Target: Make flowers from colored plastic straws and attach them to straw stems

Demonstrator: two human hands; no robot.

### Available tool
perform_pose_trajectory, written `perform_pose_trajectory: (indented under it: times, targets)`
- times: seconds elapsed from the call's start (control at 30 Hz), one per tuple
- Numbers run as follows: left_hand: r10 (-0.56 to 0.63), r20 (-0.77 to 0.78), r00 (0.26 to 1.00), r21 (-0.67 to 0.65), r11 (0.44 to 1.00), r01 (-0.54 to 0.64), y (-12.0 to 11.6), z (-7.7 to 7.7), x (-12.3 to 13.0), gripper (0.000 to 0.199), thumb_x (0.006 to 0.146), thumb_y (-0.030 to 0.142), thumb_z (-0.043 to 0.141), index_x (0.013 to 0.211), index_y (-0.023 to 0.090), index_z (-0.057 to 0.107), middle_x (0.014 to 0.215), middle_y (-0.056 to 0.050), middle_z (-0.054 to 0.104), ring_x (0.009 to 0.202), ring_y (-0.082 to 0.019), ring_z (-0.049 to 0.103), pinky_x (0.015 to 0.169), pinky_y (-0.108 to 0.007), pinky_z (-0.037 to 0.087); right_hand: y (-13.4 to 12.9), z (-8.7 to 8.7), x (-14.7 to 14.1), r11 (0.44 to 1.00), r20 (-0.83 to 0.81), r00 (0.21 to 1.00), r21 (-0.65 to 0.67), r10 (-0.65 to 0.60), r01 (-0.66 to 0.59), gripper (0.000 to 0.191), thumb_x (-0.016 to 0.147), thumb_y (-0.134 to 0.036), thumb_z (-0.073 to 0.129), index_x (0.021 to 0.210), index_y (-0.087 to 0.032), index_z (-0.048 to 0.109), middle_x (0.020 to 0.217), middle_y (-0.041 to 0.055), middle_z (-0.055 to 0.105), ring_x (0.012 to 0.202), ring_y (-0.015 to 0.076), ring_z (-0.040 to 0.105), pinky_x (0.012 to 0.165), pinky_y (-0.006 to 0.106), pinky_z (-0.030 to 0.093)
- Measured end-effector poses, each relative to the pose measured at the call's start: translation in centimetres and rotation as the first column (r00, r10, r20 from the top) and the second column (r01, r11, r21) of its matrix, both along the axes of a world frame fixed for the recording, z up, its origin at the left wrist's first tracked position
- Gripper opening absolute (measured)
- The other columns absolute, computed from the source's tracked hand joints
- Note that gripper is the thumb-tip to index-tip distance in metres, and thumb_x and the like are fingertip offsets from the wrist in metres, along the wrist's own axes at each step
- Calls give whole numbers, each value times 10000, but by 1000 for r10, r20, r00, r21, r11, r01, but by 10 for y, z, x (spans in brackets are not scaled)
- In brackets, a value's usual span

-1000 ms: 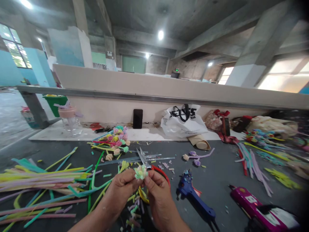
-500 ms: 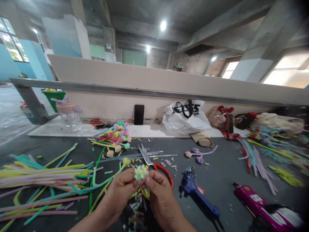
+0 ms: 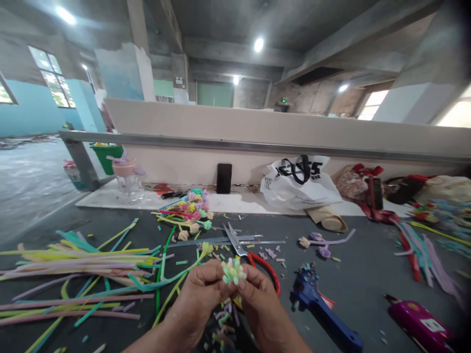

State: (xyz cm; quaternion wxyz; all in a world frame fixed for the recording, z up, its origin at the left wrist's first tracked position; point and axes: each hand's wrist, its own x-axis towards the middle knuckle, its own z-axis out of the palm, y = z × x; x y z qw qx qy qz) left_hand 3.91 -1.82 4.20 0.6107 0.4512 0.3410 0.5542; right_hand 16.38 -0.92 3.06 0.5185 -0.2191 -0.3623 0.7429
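Between my two hands is a small pipe-cleaner flower (image 3: pixel 233 271) in pale green, yellow and cream. My left hand (image 3: pixel 206 289) pinches it from the left with thumb and fingers. On the other side, my right hand (image 3: pixel 259 294) grips it the same way. Just beyond lie scissors (image 3: pixel 253 257) with red handles, blades partly apart and pointing away. A yellow pipe-cleaner flower (image 3: pixel 206 249) on a long stem rests by my left hand. Small cut pieces (image 3: pixel 222 333) of pipe cleaner are scattered below my hands, partly hidden by them.
Loose pipe cleaners (image 3: pixel 84 264) spread over the left. Finished flowers (image 3: pixel 195 211) are heaped at the back. Rightward lie a purple flower stem (image 3: pixel 331 241), a blue glue gun (image 3: pixel 324 309) and a magenta tool (image 3: pixel 419 318). A phone (image 3: pixel 224 178) and white bag (image 3: pixel 294 184) stand behind.
The view has turned to the left, so the table's things appear further right. The flower is tilted a little differently in my fingers; both hands still hold it.
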Motion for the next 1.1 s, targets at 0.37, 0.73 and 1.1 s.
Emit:
perform_pose_trajectory:
  times: [0.37, 0.73, 1.1]
  targets:
    - [51, 324, 945, -241, 970, 30, 6, 17, -5, 125, 670, 251, 719, 726, 146, 679, 614, 2, 596, 557, -75, 504, 605, -206, 399, 3, 5, 9, 984, 146, 977, 110, -155, 140, 131, 723, -261, 669, 841, -211, 645, 842, 24, 640, 778, 135, 559, 721, 228, 416]
    - [-124, 263, 957, -272, 942, 197, 2, -4, 3, 242, 635, 323, 734, 719, 116, 640, 623, -30, 594, 568, -109, 534, 572, -218, 384, 5, 4, 9, 989, 98, 993, 140, -68, 54, 395, 740, -303, 640, 1128, -262, 573, 1163, 61, 581, 1064, 212, 517, 891, 302, 405]
    - [-293, 202, 934, -184, 926, 330, 5, -1, 1, 206, 768, 308, 616, 798, 105, 605, 695, -34, 556, 582, -85, 476, 560, -204, 336, 12, -3, 12, 987, 195, 975, 143, -107, 79, 360, 731, -247, 662, 1085, -241, 598, 1054, 60, 624, 847, 169, 583, 653, 243, 464]
